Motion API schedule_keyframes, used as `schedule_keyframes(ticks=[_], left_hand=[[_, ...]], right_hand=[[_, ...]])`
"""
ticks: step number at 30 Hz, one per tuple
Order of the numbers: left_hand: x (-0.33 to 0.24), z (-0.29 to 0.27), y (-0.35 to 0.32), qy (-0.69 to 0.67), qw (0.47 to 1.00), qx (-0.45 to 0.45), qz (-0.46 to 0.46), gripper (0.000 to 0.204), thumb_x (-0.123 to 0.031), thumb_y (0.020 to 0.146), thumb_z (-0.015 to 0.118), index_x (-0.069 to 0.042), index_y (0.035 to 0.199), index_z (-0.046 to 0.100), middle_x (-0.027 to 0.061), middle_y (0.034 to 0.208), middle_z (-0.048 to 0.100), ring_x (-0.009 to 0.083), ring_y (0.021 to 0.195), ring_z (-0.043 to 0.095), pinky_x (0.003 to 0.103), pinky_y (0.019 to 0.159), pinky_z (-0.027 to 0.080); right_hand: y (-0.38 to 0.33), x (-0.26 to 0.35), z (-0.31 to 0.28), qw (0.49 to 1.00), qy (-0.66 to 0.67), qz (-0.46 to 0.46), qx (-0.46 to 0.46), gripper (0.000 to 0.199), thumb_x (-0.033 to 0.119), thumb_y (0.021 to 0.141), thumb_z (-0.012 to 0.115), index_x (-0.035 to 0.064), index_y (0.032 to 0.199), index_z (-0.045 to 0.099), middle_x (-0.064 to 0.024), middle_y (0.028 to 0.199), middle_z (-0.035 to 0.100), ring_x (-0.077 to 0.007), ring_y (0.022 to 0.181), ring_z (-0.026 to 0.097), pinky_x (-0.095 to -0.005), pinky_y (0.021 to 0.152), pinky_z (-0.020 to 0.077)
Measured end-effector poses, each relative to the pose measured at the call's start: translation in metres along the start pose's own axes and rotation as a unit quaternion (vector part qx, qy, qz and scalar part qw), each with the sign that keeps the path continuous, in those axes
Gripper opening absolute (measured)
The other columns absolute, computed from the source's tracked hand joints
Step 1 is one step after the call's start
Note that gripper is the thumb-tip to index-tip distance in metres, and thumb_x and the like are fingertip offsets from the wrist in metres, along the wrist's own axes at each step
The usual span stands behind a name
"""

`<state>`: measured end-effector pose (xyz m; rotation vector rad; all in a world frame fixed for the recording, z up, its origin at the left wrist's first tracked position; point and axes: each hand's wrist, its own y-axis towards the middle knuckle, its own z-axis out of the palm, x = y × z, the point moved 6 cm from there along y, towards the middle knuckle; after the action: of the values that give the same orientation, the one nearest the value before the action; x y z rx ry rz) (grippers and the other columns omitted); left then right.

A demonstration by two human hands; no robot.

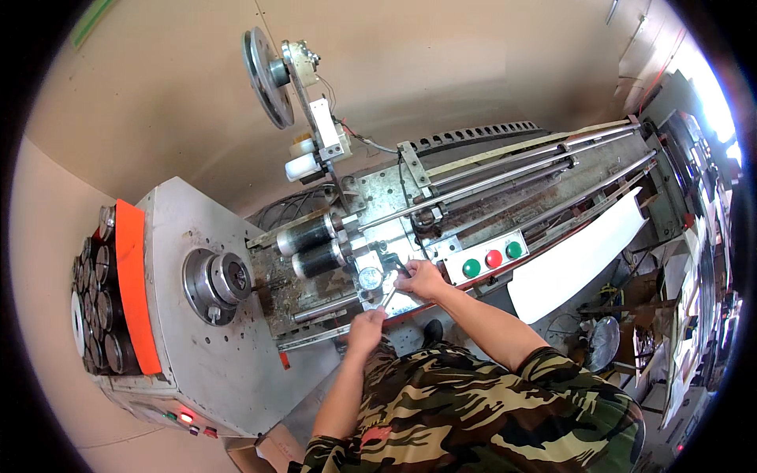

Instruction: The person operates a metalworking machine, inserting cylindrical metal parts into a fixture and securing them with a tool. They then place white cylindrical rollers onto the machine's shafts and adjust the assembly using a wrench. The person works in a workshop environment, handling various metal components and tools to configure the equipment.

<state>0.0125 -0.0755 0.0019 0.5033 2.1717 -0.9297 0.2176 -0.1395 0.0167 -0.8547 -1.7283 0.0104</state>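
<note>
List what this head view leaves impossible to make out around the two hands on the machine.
- Head view: what the right hand grips; its own fingers cover it.
- Head view: the thin metal piece by the left hand; too small to identify.
- Head view: the round gauge reading; too small.
- Head view: the machine base; cut off by the camouflage shirt.

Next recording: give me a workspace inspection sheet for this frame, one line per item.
Surface: long grey machine bed with parallel steel rods, worn and stained.
Job's things: small round gauge beside two dark rollers; thin metal tool between the hands.
Clutter: row of round dark parts stacked at the machine's left end.
Hands: left hand holds the tool's lower end; right hand grips a dark part by the gauge.
Cables: thin wires run from the upright pulley arm.
Surroundings: control panel with two green buttons and one red; white sheet; crowded shelves at right.
</note>
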Motion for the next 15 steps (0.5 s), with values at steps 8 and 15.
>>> schedule_keyframes(ticks=[8,15], left_hand=[[0.024,0.004,0.02,0.002,0.989,0.078,0.125,0.044,-0.039,0.099,0.047,-0.004,0.081,0.067,0.0049,0.068,0.059,0.0152,0.064,0.054,0.03,0.061,0.043],[-0.014,0.107,-0.027,-0.525,0.811,0.208,-0.15,0.034,-0.04,0.102,0.04,-0.014,0.082,0.047,-0.0023,0.057,0.039,0.0111,0.047,0.039,0.027,0.042,0.031]], right_hand=[[-0.019,0.027,-0.007,0.999,0.012,0.034,-0.027,0.041,0.039,0.065,0.079,0.003,0.08,0.067,-0.0096,0.069,0.061,-0.0184,0.063,0.056,-0.0351,0.062,0.0478],[-0.011,0.012,-0.006,0.994,-0.084,-0.033,-0.065,0.037,0.033,0.068,0.076,0.0031,0.087,0.065,-0.0139,0.073,0.063,-0.0282,0.067,0.062,-0.039,0.064,0.0496]])
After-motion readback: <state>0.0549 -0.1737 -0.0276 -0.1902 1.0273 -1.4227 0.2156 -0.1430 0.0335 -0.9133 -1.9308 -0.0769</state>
